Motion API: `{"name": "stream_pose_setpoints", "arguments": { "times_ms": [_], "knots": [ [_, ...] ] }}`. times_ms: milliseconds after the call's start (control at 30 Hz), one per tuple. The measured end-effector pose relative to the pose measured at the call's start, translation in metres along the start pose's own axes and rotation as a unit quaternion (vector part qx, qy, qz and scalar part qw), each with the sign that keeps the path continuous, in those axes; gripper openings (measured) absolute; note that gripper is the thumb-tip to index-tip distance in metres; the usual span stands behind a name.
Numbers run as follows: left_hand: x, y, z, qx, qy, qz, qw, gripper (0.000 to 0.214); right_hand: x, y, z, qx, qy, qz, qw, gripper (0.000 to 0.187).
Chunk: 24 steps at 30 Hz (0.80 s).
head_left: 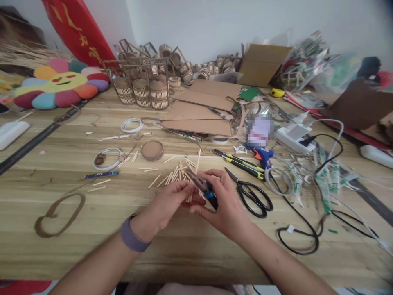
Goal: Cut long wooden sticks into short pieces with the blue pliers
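Pliers with blue and black handles (210, 196) are gripped in my right hand (229, 200), their metal jaws pointing up and to the left. My left hand (167, 205), with a purple band at the wrist, is closed in a pinch right beside the jaws. Whatever lies between its fingertips is hidden. A longer thin wooden stick (198, 161) rises just behind the jaws; its lower end is covered. Short cut wooden sticks (175, 175) lie in a loose pile beyond my hands. Left of the pile sits a round, shallow brown woven-edged piece (152, 150).
Black scissors (253, 198), a yellow-black utility knife (239, 164) and a blue glue gun (260, 155) lie on the right, near cables (302, 223) and a power strip (294, 133). Tape rolls (132, 125) and a brown strip loop (59, 215) are left. Small baskets (141, 92) and cardboard (199, 119) stand behind.
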<state>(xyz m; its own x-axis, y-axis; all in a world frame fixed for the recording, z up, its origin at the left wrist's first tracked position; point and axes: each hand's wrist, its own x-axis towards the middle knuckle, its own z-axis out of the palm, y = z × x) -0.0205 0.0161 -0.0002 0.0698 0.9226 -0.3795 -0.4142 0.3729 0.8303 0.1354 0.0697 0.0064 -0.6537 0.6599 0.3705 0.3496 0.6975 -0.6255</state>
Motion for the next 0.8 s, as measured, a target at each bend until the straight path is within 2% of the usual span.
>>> {"name": "stream_pose_setpoints", "arguments": {
  "times_ms": [67,233,400,500,600,700,800],
  "knots": [
    [0.001,-0.002,0.002,-0.002,0.019,0.004,1.000,0.031,-0.003,-0.002,0.006,-0.021,-0.006,0.007,1.000,0.063],
    [0.001,-0.007,0.007,0.026,0.031,0.033,0.999,0.027,-0.006,-0.001,0.014,-0.045,0.002,0.001,0.999,0.058],
    [0.000,-0.009,0.008,0.008,0.043,0.042,0.998,0.027,-0.004,0.002,0.015,-0.045,0.012,0.000,0.999,0.055],
    [-0.001,-0.006,0.007,0.009,0.027,0.054,0.998,0.029,-0.001,0.000,0.009,-0.008,-0.004,0.014,1.000,0.055],
    [-0.003,0.001,0.005,0.033,0.007,0.041,0.999,0.035,0.001,-0.004,-0.010,0.073,-0.067,0.080,0.992,0.045],
    [-0.005,0.006,0.003,0.055,0.012,0.029,0.998,0.038,0.001,-0.007,-0.039,0.152,-0.180,0.193,0.953,0.034],
    [-0.007,0.009,0.002,0.066,0.021,0.029,0.997,0.038,-0.003,-0.004,-0.064,0.178,-0.267,0.231,0.918,0.033]
  ]
}}
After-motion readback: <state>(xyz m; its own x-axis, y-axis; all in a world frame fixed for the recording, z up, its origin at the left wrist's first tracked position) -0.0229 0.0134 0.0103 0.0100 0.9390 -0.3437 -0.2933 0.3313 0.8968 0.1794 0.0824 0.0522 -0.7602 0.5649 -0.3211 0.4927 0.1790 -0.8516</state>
